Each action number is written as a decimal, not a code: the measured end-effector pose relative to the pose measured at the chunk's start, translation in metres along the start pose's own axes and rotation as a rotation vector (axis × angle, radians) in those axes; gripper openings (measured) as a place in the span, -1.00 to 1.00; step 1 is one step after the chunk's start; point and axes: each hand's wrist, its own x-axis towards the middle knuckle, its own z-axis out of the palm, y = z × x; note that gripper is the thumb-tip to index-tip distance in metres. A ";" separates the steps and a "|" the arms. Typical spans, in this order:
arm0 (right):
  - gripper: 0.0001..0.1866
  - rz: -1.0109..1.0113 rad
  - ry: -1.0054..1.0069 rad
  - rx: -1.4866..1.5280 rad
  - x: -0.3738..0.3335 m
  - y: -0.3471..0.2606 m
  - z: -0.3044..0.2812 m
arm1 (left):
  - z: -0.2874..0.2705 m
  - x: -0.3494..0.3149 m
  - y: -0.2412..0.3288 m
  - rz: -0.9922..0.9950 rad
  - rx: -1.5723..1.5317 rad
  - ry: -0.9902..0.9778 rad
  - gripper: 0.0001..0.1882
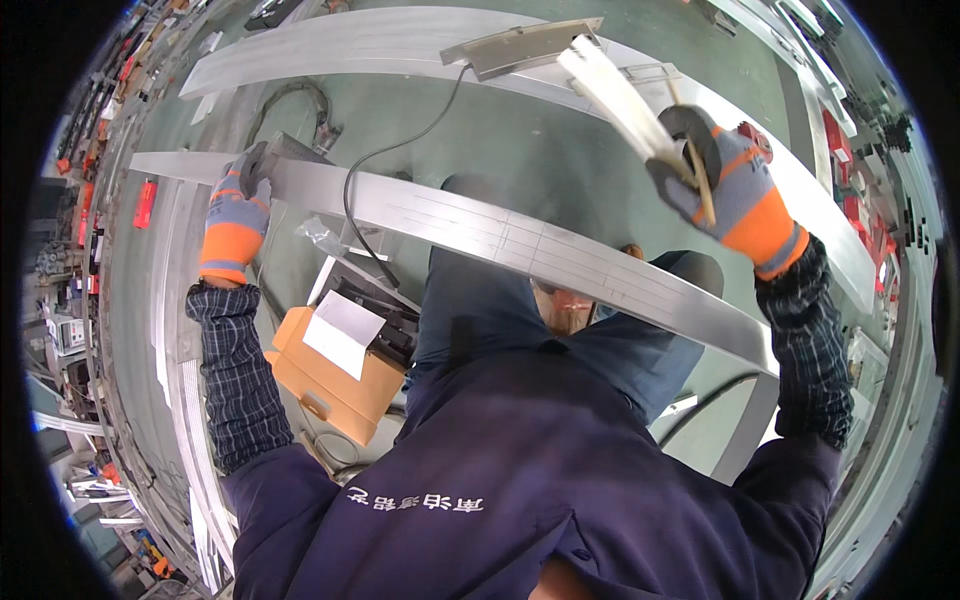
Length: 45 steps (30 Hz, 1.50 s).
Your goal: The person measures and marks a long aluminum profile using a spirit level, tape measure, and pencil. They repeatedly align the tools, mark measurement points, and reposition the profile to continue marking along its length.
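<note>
A long silver metal profile (500, 235) crosses in front of me from upper left to lower right. My left hand (237, 212), in a grey and orange glove, grips its left part. My right hand (728, 183), gloved the same way, is raised at the upper right and holds a flat pale metal strip (612, 92) together with a thin wooden stick (700, 175). The strip points up and left toward a grey flat plate (520, 45) on a second long profile (380, 45) farther away.
An open cardboard box (325, 375) with white paper and a black device sits on the green floor by my left leg. A black cable (400, 150) runs from the plate down to it. Shelves with red parts line the left edge; more metal profiles lie right.
</note>
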 end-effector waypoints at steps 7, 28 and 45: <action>-0.56 -0.084 -0.213 0.066 -0.022 -0.051 0.012 | -0.020 0.001 0.039 0.031 -0.051 -0.071 -0.37; -0.65 -0.016 -0.199 0.300 -0.032 -0.021 0.060 | -0.052 0.004 0.077 0.131 -0.282 0.032 -0.24; -0.67 -0.083 -0.089 0.230 -0.066 -0.013 0.022 | -0.049 -0.029 0.226 0.393 -1.016 -0.609 -0.47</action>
